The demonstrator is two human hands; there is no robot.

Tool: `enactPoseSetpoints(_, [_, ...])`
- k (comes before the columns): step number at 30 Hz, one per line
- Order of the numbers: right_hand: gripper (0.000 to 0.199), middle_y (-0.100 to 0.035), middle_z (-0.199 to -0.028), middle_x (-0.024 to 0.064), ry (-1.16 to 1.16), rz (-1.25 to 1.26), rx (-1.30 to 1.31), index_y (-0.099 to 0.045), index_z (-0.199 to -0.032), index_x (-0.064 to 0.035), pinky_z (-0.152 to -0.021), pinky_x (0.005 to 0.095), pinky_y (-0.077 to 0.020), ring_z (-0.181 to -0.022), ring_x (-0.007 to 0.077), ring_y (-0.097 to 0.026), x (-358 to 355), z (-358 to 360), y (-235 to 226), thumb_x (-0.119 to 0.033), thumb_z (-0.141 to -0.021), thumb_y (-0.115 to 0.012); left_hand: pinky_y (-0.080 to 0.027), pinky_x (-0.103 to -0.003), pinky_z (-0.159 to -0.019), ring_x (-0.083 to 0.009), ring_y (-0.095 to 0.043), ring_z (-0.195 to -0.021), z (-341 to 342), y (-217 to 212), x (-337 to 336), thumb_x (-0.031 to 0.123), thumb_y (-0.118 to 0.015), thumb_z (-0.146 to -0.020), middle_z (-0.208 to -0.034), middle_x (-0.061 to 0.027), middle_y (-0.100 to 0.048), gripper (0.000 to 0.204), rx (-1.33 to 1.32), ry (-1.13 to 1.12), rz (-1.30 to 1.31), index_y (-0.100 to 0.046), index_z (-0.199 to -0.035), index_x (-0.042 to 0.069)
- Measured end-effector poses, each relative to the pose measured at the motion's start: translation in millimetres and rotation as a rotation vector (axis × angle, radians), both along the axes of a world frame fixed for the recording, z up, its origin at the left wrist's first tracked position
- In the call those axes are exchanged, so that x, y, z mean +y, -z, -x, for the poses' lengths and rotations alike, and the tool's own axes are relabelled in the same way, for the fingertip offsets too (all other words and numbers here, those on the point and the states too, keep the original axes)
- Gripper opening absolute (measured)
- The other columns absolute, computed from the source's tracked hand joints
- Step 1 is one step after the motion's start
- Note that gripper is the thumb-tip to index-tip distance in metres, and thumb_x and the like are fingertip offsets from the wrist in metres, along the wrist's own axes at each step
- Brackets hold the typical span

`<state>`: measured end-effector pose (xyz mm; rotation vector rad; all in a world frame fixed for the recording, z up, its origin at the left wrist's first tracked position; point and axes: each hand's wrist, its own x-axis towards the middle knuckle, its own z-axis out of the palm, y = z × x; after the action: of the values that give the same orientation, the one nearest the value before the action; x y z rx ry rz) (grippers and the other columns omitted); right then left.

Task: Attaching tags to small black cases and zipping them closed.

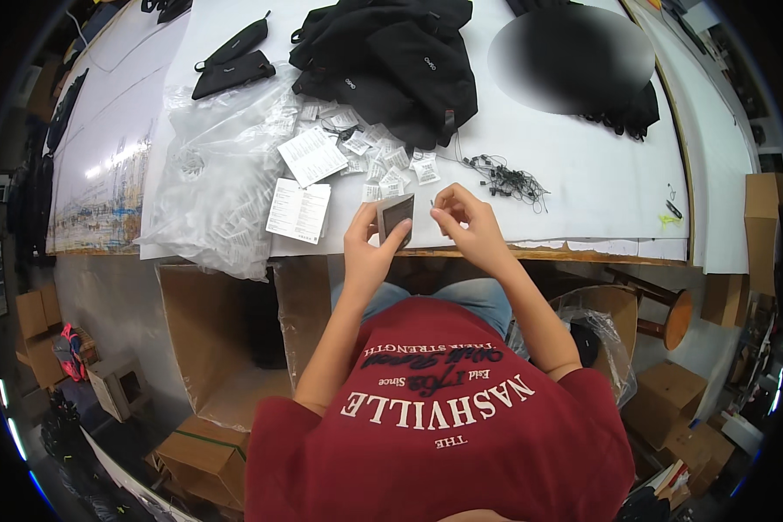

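Observation:
My left hand (365, 242) grips a small dark folded card (397, 214) upright near the table's front edge, thumb on its face. Just right of it, my right hand (471, 228) is closed in a pinch; a tiny dark tip shows at the fingers, too small to name. Beyond that hand lies a tangle of thin black cords (506, 179) with small black ends. Several small white packets (391, 165) are strewn past the dark card. To the left are two stacks of white printed cards, one nearer (298, 211) and one farther (312, 157).
A clear plastic bag (222, 196) of white packets hangs over the table's front edge. Black fabric bags (391, 70) are piled at the back; two black pouches (233, 76) lie left of them. Cardboard boxes (226, 339) stand below the table, and a wooden stool (677, 320) at right.

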<state>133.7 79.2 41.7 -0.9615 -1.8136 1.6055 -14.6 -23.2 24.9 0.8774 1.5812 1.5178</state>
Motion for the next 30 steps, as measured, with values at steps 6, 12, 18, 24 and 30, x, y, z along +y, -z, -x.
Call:
enactPoseSetpoints(6, [0.007, -0.035, -0.053, -0.0043, 0.107, -0.196, -0.045, -0.064, -0.087, -0.0035, -0.047, 0.0229, -0.0247, -0.049, 0.004, -0.029, -10, 8, -27, -0.008, -0.082, -0.067, -0.049, -0.026, -0.075, -0.0142, -0.063, -0.082, -11, -23, 3, 0.004, -0.068, -0.081, -0.09, -0.0065, -0.062, 0.026, 0.155, -0.027, -0.086, -0.065, -0.106, 0.0])
enactPoseSetpoints(12, [0.01, -0.031, -0.05, -0.0003, 0.122, -0.299, -0.112, -0.065, -0.085, -0.0043, -0.045, 0.0272, -0.0248, -0.046, 0.0082, -0.028, -8, 7, -34, -0.01, -0.079, -0.069, -0.046, -0.027, -0.064, -0.0154, -0.058, -0.068, -11, -36, 4, 0.0, -0.068, -0.077, -0.078, -0.0064, -0.058, 0.029, 0.396, -0.028, -0.115, -0.068, -0.106, 0.005])
enactPoseSetpoints(18, [0.008, -0.031, -0.05, -0.0002, 0.121, -0.296, -0.123, -0.065, -0.084, -0.0045, -0.046, 0.0272, -0.0248, -0.046, 0.0083, -0.028, -6, 1, -36, -0.01, -0.079, -0.069, -0.042, -0.03, -0.06, -0.0171, -0.053, -0.066, -8, -39, 5, -0.003, -0.068, -0.075, -0.07, -0.0058, -0.049, 0.033, 0.6, 0.011, -0.149, -0.071, -0.105, 0.012])
enactPoseSetpoints(24, [0.009, -0.036, -0.051, -0.0063, 0.111, -0.168, -0.05, -0.065, -0.087, -0.0027, -0.048, 0.0219, -0.0243, -0.049, 0.0023, -0.03, 0, -8, -32, -0.01, -0.082, -0.069, -0.044, -0.027, -0.067, -0.0132, -0.055, -0.073, 2, -32, 9, 0.005, -0.064, -0.086, -0.08, -0.0034, -0.058, 0.019, 0.265, 0.195, -0.178, -0.068, -0.104, 0.003])
enactPoseSetpoints(30, [0.01, -0.045, -0.052, -0.0028, -0.047, -0.076, -0.093, -0.064, -0.085, -0.0039, -0.047, 0.0224, -0.0266, -0.048, 0.0029, -0.034, 9, -27, -28, -0.011, -0.082, -0.071, -0.044, -0.022, -0.074, -0.0076, -0.055, -0.082, 3, -29, 24, 0.017, -0.054, -0.096, -0.091, -0.0013, -0.059, 0.018, -0.317, 0.406, 0.055, -0.06, -0.103, 0.001])
